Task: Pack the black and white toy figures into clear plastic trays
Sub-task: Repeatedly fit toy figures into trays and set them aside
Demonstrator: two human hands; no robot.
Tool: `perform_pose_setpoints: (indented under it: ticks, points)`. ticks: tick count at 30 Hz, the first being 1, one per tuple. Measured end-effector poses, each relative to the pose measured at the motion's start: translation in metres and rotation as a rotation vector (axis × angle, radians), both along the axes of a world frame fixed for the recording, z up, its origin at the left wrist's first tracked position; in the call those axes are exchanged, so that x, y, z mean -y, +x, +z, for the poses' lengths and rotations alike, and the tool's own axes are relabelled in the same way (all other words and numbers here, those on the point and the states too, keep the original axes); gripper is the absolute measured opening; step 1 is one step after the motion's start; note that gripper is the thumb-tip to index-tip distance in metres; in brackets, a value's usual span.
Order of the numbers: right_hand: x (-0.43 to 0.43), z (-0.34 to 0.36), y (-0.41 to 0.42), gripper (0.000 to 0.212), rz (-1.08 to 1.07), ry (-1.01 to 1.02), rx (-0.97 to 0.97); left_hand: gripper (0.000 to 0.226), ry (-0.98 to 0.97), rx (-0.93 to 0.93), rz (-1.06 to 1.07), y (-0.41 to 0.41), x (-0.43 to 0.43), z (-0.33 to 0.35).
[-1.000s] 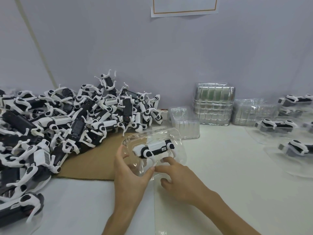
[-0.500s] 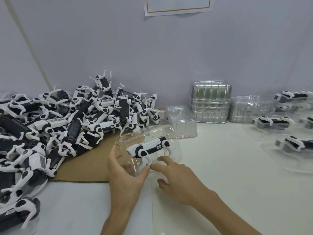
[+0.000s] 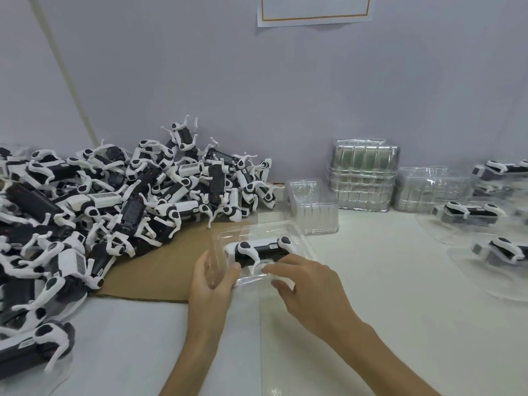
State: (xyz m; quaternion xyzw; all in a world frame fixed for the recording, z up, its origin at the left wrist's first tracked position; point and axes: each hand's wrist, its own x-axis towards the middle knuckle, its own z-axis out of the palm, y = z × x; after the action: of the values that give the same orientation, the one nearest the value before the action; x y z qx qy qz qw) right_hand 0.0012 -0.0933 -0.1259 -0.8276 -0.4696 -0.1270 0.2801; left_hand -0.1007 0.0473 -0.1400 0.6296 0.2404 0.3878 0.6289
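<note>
- Head view: the left hand [image 3: 213,284] grips the near left corner of the clear tray [image 3: 288,231], with the thumb on top and the fingers curled behind the plastic.
- One toy figure [image 3: 258,248] lies lengthwise in that tray, its white legs toward the near rim. The tray is on the white table [image 3: 385,295], just right of the cardboard sheet [image 3: 160,270] and near the loose pile of figures [image 3: 123,201] on the left.
- The right hand [image 3: 311,290] grasps nothing. Its forefinger [image 3: 274,268] is stretched onto the figure's near white leg, and the other fingers are loosely bent.
- The step in hand looks like seating the figure in its moulded pocket. To do it well, press on the body or close to the leg joint, not on the thin leg tip, which looks easy to bend.
- The left grip should steady the thin plastic without squeezing, since the wall would likely buckle and push the figure out.
- Glare on the plastic hides whether the legs are fully down in their recesses.
- Once seated, this tray probably belongs with the packed trays [image 3: 468,215] at the right. The stacks of empty trays [image 3: 363,178] stand along the far wall.
</note>
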Motion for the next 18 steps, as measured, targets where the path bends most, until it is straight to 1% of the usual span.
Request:
perform_pose_setpoints:
  ticks: [2,3,5,7,10,13,15,18]
  points:
    - [0.0,0.001,0.0,0.031,-0.018,-0.003,-0.007,0.04,-0.033,-0.008,-0.026,0.0,0.002,0.001]
    - [0.001,0.001,0.0,0.032,-0.027,0.007,-0.019,0.041,-0.044,-0.008,-0.033,0.0,0.002,0.001]
    - [0.002,0.002,-0.001,0.033,-0.035,0.039,-0.039,0.052,-0.056,-0.02,-0.036,-0.001,0.001,0.001]
    - [0.003,0.005,-0.004,0.032,-0.023,0.081,-0.056,0.054,-0.079,-0.011,-0.034,-0.001,0.001,0.001]
    - [0.003,0.006,-0.008,0.027,-0.027,0.219,-0.016,0.055,-0.093,-0.014,-0.053,-0.003,0.002,0.002]
    - [0.003,0.01,-0.008,0.024,-0.023,0.346,0.022,0.066,-0.054,-0.038,-0.079,-0.003,0.006,0.004]
    - [0.003,0.011,-0.007,0.029,0.039,0.309,0.026,0.067,-0.008,-0.057,-0.125,-0.004,0.009,0.005]
    - [0.003,0.01,-0.01,0.042,0.12,0.105,-0.009,0.06,0.049,-0.117,-0.23,-0.002,0.012,0.003]
